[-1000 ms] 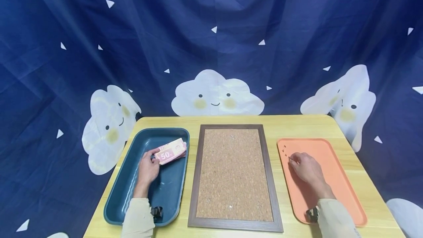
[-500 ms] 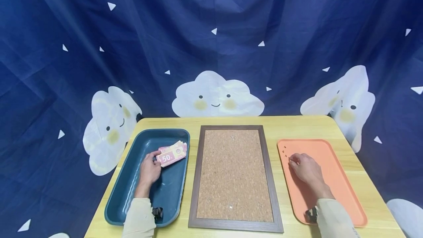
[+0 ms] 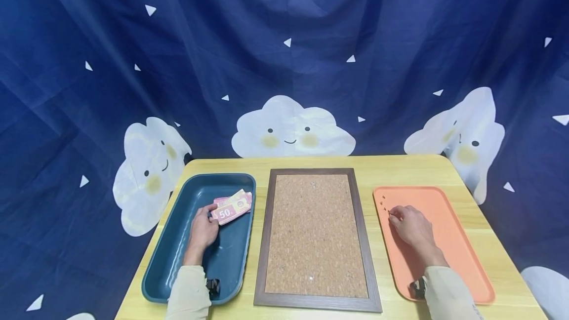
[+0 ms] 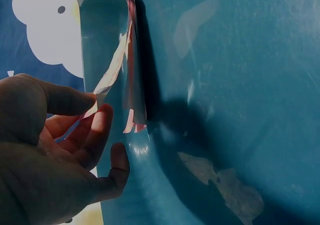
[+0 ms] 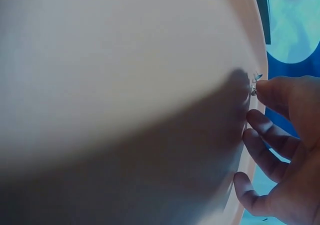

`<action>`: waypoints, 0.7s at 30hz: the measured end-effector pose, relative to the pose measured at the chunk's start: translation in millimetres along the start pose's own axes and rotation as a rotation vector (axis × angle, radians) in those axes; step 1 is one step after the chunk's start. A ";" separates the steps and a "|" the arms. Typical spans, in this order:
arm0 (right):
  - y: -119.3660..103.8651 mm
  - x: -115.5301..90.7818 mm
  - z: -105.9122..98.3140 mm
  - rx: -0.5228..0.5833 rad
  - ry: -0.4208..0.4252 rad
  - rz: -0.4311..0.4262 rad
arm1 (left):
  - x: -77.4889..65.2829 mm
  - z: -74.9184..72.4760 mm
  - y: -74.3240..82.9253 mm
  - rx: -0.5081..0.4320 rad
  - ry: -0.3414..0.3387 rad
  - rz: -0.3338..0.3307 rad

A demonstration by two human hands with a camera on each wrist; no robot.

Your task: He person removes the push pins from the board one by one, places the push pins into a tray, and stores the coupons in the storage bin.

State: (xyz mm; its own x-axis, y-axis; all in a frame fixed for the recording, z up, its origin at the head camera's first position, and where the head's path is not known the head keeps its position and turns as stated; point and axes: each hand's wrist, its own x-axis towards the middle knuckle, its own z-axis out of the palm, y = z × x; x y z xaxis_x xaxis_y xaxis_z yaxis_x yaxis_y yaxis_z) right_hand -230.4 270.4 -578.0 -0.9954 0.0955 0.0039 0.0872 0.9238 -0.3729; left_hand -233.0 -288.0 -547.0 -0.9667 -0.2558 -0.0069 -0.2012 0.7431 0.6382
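Note:
My left hand (image 3: 204, 228) is over the dark blue bin and pinches the near end of a pink and cream paper note (image 3: 228, 212) printed with 50, between thumb and fingers. In the left wrist view this note (image 4: 114, 70) slants away from a small pile of similar notes (image 4: 134, 85). On the right, my right hand (image 3: 411, 226) is low over the orange tray. Its thumb and forefinger pinch a small metal tack (image 5: 254, 91) by the tray's left edge. The forefinger is mostly hidden behind the thumb in the right wrist view. Several more tiny tacks (image 3: 384, 203) lie just beyond the fingertips.
A cork board (image 3: 315, 236) in a brown frame lies between the dark blue bin (image 3: 148, 280) and the orange tray (image 3: 462, 260). A small white spot shows near the board's lower edge. All stand on a light wooden table (image 3: 369, 167) before a navy curtain (image 3: 311, 9).
My left hand has drawn the note slightly down and it lies flatter, with more notes showing behind it. The right hand has stayed almost still at the tacks.

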 end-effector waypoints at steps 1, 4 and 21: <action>-0.1 -0.2 0.0 -0.001 -0.002 0.005 | 0.1 0.3 -0.2 0.000 -0.003 -0.001; -0.6 -1.0 0.1 0.002 -0.008 0.016 | 0.3 1.0 -1.3 -0.001 -0.006 -0.001; 1.7 -2.7 2.8 0.024 0.007 0.000 | 0.3 4.3 -3.5 0.007 -0.061 -0.027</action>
State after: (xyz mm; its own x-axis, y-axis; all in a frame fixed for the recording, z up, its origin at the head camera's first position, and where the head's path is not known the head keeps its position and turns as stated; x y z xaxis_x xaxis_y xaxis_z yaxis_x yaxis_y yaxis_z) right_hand -227.7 270.6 -581.2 -0.9951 0.0984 0.0103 0.0864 0.9148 -0.3946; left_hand -233.3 -288.0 -552.6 -0.9687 -0.2380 -0.0711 -0.2283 0.7405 0.6321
